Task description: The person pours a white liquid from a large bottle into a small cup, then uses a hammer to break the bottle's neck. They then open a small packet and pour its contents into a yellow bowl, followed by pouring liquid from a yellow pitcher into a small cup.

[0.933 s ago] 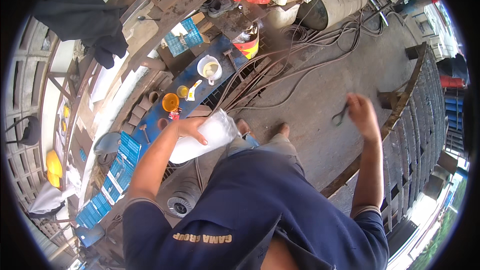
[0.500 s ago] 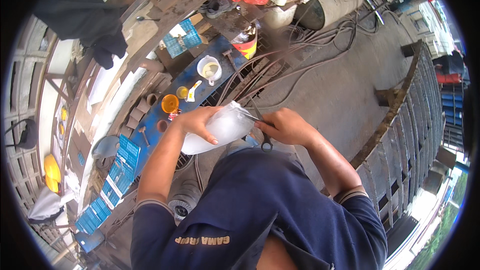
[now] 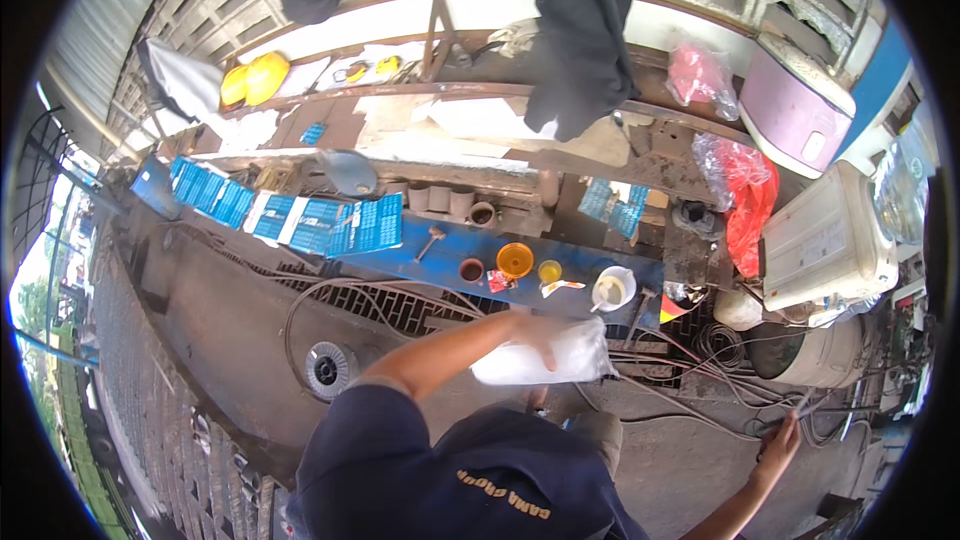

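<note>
My left hand (image 3: pixel 528 336), a little blurred, is closed round a clear plastic bag (image 3: pixel 575 352) with white contents, held in front of my body. The bag lies sideways, its crumpled end to the right. Far out at the lower right, my right hand (image 3: pixel 778 442) is closed on a pair of scissors (image 3: pixel 803 403), whose blades point up and away and look blurred. Just beyond the bag, a blue bench (image 3: pixel 425 268) carries a white mug-like cup (image 3: pixel 613 288), an orange bowl (image 3: pixel 515 260), a small yellow cup (image 3: pixel 550 271) and a brown cup (image 3: pixel 471 270).
Cables (image 3: pixel 690 410) run over the floor below the bench. A wire spool (image 3: pixel 328 370) stands at left. Blue cartons (image 3: pixel 300 223) line the bench's left part, with a hammer (image 3: pixel 429 244) beside them. A white cooler box (image 3: pixel 825 240) and a metal drum (image 3: pixel 810 350) stand at right.
My view has turned toward the bench. The right hand has moved away from the bag, far to the right, with the scissors. My left hand still holds the bag.
</note>
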`<state>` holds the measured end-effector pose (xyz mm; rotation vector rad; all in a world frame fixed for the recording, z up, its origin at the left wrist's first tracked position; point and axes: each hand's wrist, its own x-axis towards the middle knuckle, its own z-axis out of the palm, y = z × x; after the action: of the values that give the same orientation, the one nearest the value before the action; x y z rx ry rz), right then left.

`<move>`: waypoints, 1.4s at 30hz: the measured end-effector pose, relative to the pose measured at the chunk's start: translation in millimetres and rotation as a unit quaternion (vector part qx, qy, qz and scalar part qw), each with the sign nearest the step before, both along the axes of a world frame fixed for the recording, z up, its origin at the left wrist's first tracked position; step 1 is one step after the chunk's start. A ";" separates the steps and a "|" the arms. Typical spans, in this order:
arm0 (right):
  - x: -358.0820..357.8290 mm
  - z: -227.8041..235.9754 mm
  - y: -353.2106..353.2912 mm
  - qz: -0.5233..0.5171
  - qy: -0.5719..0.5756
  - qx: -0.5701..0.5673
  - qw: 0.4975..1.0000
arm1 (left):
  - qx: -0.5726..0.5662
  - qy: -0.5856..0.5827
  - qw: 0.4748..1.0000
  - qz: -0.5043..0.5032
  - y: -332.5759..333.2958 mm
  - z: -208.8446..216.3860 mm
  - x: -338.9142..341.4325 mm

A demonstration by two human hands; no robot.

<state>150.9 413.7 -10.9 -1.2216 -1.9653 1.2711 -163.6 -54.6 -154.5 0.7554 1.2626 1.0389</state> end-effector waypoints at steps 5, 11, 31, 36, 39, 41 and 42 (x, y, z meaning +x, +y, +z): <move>-61.9 -74.3 -22.0 0.108 -0.030 -0.121 0.986 | 0.094 -0.005 0.974 0.207 -5.7 -36.6 14.0; -262.5 -153.9 11.0 0.306 -0.166 0.008 0.938 | 0.069 0.054 0.940 0.330 43.8 -63.7 36.6; -582.1 -288.8 96.2 0.272 0.090 0.358 0.889 | 0.003 -0.251 0.739 0.625 177.7 -228.5 50.7; -395.6 -344.3 35.1 0.425 0.077 -0.031 0.902 | -0.007 -0.273 0.735 0.620 194.6 -274.2 41.3; -299.4 -386.5 13.5 0.507 -0.154 -0.266 0.806 | 0.034 -0.202 0.747 0.632 215.6 -278.1 34.5; -257.1 -410.6 3.9 0.489 -0.072 -0.425 0.759 | 0.032 -0.211 0.743 0.635 230.2 -273.8 28.1; -244.0 -420.0 1.4 0.465 -0.049 -0.500 0.729 | 0.030 -0.218 0.739 0.637 237.2 -271.0 25.7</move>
<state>-93.1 415.1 -430.9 -0.5433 -2.0105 3.1081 -137.9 182.6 -425.5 -0.5005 1.2503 2.1900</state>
